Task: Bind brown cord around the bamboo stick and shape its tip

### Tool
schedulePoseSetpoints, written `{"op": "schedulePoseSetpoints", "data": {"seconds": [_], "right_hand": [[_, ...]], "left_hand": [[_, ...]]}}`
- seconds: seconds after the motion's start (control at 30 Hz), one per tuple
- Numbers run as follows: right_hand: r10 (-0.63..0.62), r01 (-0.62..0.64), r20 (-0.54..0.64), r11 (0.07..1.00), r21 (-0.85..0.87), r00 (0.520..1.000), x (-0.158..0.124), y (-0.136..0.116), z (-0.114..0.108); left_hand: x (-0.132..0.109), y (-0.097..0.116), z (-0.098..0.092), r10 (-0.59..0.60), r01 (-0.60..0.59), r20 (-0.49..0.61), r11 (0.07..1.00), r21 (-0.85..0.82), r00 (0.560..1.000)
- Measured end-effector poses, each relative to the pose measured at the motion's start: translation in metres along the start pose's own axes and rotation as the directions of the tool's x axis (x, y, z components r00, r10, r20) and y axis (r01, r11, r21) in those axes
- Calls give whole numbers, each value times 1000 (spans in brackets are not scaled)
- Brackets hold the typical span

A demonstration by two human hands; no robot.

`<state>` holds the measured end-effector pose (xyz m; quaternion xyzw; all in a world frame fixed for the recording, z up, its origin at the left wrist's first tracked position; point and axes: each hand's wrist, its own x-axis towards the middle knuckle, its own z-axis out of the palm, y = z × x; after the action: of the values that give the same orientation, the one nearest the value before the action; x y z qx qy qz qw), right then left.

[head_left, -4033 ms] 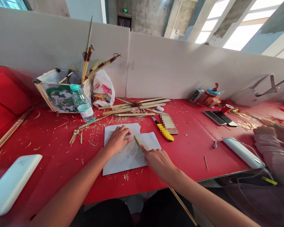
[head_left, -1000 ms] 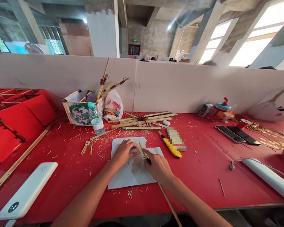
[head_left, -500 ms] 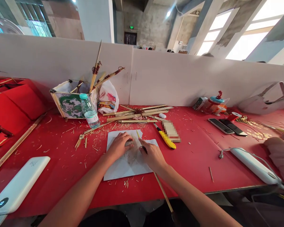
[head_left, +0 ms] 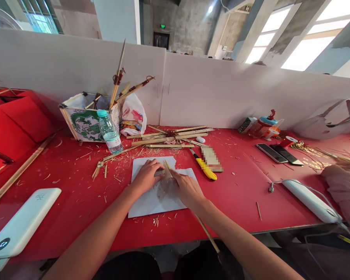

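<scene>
A white sheet of paper [head_left: 142,206] with a torn top edge and a grey-brown smudged patch lies on the red table. Resting on its left half is my left hand [head_left: 147,175], fingers curved and thumb apart, with nothing visible in it. My right hand [head_left: 188,188] grips a thin bamboo stick [head_left: 208,235] over the paper. The stick's pale tip pokes out beyond my fingers, and its long end passes under my forearm, over the table edge towards my lap. A yellow utility knife [head_left: 205,167] lies right of the paper, beside a pixelated block [head_left: 211,158].
Bamboo strips [head_left: 163,140] and shavings lie behind the paper. At the back left are a water bottle [head_left: 110,134], a dragon-patterned box [head_left: 84,122] and a plastic bag [head_left: 133,116]. Power banks [head_left: 26,221] flank me. Another person's hand [head_left: 340,173] works at right, near phones [head_left: 271,153].
My right hand and the bamboo stick have shifted slightly, the stick's tip now a little further left. My left hand stays on the paper. The view has tilted slightly.
</scene>
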<state>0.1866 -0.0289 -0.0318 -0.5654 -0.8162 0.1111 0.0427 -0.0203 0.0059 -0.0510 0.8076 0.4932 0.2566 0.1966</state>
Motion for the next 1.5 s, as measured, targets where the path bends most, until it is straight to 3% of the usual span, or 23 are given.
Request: {"op": "schedulePoseSetpoints", "data": {"seconds": [0.3, 0.63, 0.93, 1.2, 1.4, 1.5], "right_hand": [[-3, 23, 101, 981, -193, 995, 3, -6, -5], [-8, 46, 162, 972, -231, 987, 9, -15, -20], [-29, 97, 246, 959, -268, 969, -34, -19, -20], [-88, 145, 183, 932, -331, 979, 9, -21, -24], [-122, 231, 292, 898, -375, 949, -35, -21, -25], [-128, 239, 281, 881, -407, 951, -26, -22, -25]], "left_hand": [[0, 3, -2, -19, 19, 14, 1000, 14, 1000], [2, -1, 0, -22, 22, 16, 1000, 6, 1000], [1, -3, 1, -9, 8, 16, 1000, 22, 1000], [-2, 3, -2, 10, -14, 44, 995, 95, 999], [-1, 0, 1, -4, 0, 37, 995, 102, 999], [-1, 1, 0, 9, -13, 43, 994, 107, 999]]}}
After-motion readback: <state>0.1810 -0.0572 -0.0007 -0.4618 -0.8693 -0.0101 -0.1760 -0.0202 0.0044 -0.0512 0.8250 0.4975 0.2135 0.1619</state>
